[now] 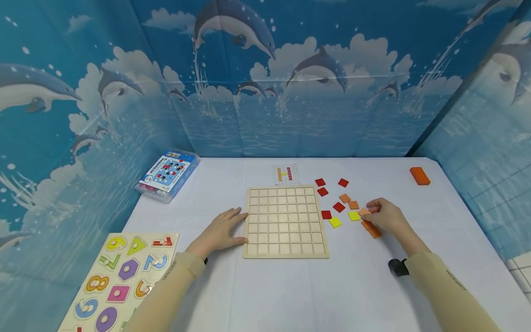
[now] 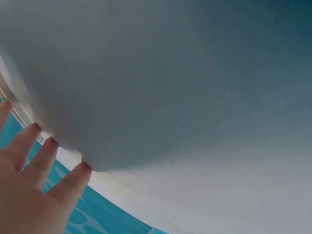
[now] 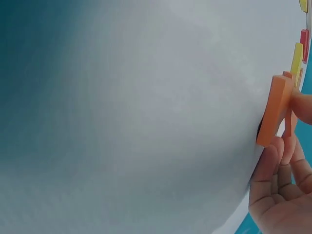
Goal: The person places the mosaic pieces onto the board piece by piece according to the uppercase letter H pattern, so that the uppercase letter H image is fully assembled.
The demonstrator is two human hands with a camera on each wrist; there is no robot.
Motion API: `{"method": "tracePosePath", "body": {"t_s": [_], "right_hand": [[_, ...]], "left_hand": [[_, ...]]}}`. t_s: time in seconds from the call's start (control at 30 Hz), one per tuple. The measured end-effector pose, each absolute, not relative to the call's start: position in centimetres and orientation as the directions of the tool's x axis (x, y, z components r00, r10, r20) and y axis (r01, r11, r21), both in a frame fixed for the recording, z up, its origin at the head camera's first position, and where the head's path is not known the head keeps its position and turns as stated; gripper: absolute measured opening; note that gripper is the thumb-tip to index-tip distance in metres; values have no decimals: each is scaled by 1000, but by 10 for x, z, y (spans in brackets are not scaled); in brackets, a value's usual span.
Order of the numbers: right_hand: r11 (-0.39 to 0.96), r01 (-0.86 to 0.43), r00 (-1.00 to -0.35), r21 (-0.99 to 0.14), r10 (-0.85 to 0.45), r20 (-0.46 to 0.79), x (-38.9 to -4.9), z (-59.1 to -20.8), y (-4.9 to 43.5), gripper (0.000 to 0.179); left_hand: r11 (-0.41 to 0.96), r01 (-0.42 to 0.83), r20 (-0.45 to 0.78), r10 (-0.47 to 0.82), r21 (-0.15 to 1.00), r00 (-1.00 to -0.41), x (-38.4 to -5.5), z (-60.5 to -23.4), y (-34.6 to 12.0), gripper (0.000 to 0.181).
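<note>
At the right side of the table my right hand (image 1: 386, 216) pinches a light orange square tile (image 1: 364, 211) between thumb and fingertips. Right below it lie more orange tiles (image 1: 371, 229), which stand in front of the fingers in the right wrist view. A yellow tile (image 1: 354, 216) lies just left of the pinched one. My left hand (image 1: 220, 232), fingers spread, touches the left edge of a wooden grid board (image 1: 286, 221). In the left wrist view its fingertips (image 2: 84, 168) rest along the edge of a pale surface.
Loose red tiles (image 1: 339, 207), orange tiles (image 1: 345, 198) and a second yellow tile (image 1: 335, 222) lie right of the board. Behind it is a pattern card (image 1: 286, 174). An orange block (image 1: 420, 176), a plastic box (image 1: 168, 175) and a number puzzle board (image 1: 118, 276) are farther out.
</note>
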State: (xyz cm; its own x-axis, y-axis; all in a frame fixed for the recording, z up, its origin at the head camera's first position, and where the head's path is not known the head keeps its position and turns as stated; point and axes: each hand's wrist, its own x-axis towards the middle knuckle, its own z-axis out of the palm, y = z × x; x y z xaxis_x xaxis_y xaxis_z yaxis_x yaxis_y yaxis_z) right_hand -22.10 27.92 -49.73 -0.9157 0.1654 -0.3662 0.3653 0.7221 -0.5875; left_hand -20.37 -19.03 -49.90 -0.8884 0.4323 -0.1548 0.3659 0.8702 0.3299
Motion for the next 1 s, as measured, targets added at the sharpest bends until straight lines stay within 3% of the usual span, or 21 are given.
{"method": "tracePosePath", "body": {"t_s": [0.7,1.0], "right_hand": [[667,369,-911,-647,123,-394,-223,-499,288,45],[509,414,-893,-755,65,-446,-227,-484,272,67]], "left_hand": [[861,374,-152,444,345,-883,-205,-495,-193,81],[859,383,-152,451,339,-879,-204,-496,-192,82]]}}
